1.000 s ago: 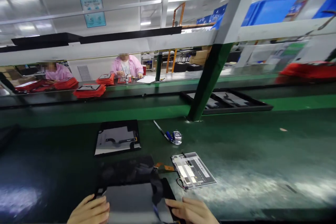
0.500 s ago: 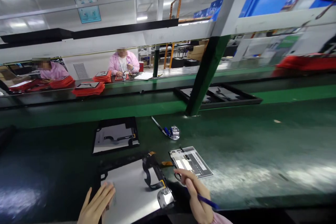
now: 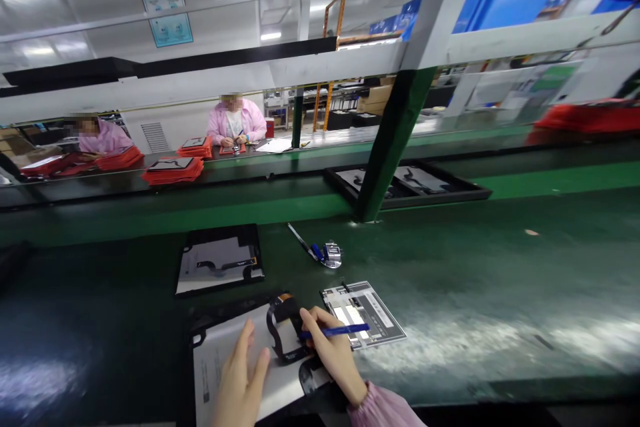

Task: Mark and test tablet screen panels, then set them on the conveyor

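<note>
My left hand (image 3: 243, 380) lies flat, fingers spread, on the silver panel (image 3: 225, 360). Right hand (image 3: 333, 353), grip pinching blue pen (image 3: 334, 331). Black tray (image 3: 407, 185) behind holds two panels.

Bare belt (image 3: 500, 280) right of circuit board (image 3: 363, 313)
</note>
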Demonstrator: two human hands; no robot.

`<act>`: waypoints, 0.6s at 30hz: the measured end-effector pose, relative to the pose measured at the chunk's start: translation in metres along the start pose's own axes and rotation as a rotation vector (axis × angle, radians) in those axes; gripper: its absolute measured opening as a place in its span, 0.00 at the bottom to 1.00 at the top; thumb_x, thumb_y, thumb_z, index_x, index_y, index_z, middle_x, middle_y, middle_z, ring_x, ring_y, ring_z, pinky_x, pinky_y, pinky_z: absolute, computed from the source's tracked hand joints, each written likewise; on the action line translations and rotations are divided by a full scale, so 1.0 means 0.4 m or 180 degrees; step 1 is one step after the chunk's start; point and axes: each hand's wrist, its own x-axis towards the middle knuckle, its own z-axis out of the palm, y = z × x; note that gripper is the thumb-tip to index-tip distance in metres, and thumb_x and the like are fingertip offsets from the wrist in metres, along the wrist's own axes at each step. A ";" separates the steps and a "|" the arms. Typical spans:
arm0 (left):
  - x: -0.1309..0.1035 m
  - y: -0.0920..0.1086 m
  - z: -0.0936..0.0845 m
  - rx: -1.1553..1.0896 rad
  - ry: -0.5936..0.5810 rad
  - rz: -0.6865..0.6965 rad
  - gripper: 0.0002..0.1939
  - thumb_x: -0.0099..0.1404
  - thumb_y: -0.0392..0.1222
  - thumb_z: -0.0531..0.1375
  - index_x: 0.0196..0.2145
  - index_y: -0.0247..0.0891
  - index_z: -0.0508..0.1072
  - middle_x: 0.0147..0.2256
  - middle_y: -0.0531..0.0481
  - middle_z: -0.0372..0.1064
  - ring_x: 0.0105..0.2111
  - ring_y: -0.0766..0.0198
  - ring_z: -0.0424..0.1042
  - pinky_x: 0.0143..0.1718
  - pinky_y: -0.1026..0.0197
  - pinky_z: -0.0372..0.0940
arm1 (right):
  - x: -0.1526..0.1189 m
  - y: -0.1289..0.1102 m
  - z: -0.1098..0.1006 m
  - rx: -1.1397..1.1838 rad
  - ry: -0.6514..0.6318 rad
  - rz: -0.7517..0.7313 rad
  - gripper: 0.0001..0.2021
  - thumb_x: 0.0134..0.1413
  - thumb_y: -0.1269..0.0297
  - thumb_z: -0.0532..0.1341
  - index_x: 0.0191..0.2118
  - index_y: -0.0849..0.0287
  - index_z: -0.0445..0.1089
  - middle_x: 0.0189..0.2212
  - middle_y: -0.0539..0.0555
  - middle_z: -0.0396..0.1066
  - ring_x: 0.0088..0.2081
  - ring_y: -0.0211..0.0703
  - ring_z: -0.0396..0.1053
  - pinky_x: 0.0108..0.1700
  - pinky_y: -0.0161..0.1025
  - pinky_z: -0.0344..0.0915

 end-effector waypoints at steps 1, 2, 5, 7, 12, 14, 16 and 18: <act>0.002 0.012 0.022 -0.0217 -0.0004 -0.0057 0.33 0.65 0.60 0.53 0.63 0.43 0.58 0.61 0.41 0.62 0.60 0.49 0.61 0.59 0.45 0.58 | 0.001 0.005 0.005 -0.0053 0.0024 -0.0026 0.25 0.59 0.45 0.56 0.19 0.56 0.57 0.14 0.45 0.56 0.16 0.35 0.57 0.18 0.33 0.56; 0.007 0.020 0.039 -0.0431 -0.0030 -0.0081 0.34 0.64 0.61 0.54 0.63 0.43 0.58 0.60 0.40 0.62 0.60 0.48 0.61 0.59 0.46 0.57 | 0.001 0.009 0.009 -0.0113 0.0061 -0.0073 0.25 0.59 0.45 0.56 0.18 0.56 0.56 0.14 0.45 0.55 0.16 0.35 0.56 0.18 0.33 0.56; 0.028 0.035 0.058 -0.1051 -0.0126 -0.0117 0.35 0.63 0.61 0.56 0.62 0.40 0.61 0.56 0.38 0.67 0.57 0.50 0.65 0.57 0.51 0.59 | -0.010 0.016 0.010 -0.0309 0.0167 -0.0258 0.26 0.59 0.45 0.55 0.17 0.56 0.54 0.14 0.45 0.53 0.18 0.35 0.55 0.20 0.34 0.55; 0.043 0.041 0.056 -0.1358 -0.0201 -0.0074 0.34 0.61 0.62 0.57 0.57 0.37 0.67 0.49 0.38 0.73 0.53 0.51 0.69 0.54 0.54 0.61 | -0.021 0.017 0.008 -0.0431 0.0214 -0.0366 0.26 0.60 0.46 0.54 0.17 0.56 0.53 0.14 0.45 0.52 0.18 0.35 0.55 0.21 0.34 0.54; 0.056 0.059 0.048 -0.1661 -0.0163 0.0059 0.27 0.54 0.62 0.64 0.39 0.35 0.76 0.27 0.48 0.74 0.31 0.59 0.72 0.36 0.61 0.66 | -0.032 0.014 0.011 -0.0710 0.0396 -0.0609 0.26 0.61 0.49 0.53 0.16 0.55 0.49 0.14 0.44 0.50 0.17 0.34 0.52 0.21 0.34 0.51; 0.053 0.063 0.048 -0.1713 -0.0192 0.0031 0.25 0.53 0.62 0.65 0.35 0.35 0.76 0.25 0.50 0.72 0.28 0.61 0.70 0.33 0.62 0.64 | -0.031 0.015 0.015 -0.0808 0.0440 -0.0693 0.25 0.60 0.51 0.54 0.17 0.55 0.48 0.14 0.44 0.49 0.17 0.34 0.52 0.21 0.34 0.51; 0.050 0.064 0.047 -0.1719 -0.0261 0.0015 0.24 0.53 0.61 0.65 0.35 0.36 0.75 0.24 0.50 0.71 0.28 0.61 0.70 0.33 0.62 0.64 | -0.029 0.017 0.017 -0.0897 0.0456 -0.0767 0.24 0.60 0.53 0.55 0.17 0.55 0.48 0.14 0.44 0.49 0.17 0.34 0.51 0.21 0.34 0.51; 0.050 0.061 0.047 -0.1705 -0.0290 0.0020 0.22 0.54 0.60 0.65 0.34 0.36 0.74 0.24 0.52 0.70 0.28 0.61 0.69 0.33 0.62 0.63 | -0.028 0.017 0.017 -0.0978 0.0448 -0.0834 0.24 0.59 0.55 0.55 0.17 0.55 0.47 0.14 0.44 0.49 0.17 0.34 0.52 0.20 0.34 0.51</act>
